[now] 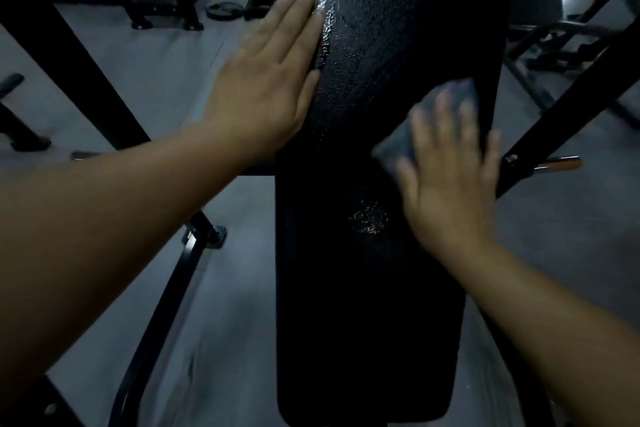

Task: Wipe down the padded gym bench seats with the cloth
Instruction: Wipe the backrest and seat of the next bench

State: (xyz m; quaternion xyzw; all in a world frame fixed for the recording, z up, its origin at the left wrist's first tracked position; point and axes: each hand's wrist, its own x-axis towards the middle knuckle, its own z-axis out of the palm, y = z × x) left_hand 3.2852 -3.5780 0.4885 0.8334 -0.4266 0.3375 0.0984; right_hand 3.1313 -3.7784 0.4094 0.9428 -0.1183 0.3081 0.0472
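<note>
A long black padded bench (367, 288) runs from the bottom of the view up to the top centre, its textured surface shining near the top. My left hand (266, 80) lies flat with straight fingers against the pad's left edge. My right hand (450, 177), blurred by motion, presses a bluish-grey cloth (401, 139) flat on the pad's right side with fingers spread. Most of the cloth is under the palm and fingers.
Black steel frame bars slant at the left (69, 55) and right (568, 121), the right one with a chrome adjustment pin (557, 163). A curved black leg (162, 305) runs below left. Weight plates (223, 10) and other machines stand on the grey floor behind.
</note>
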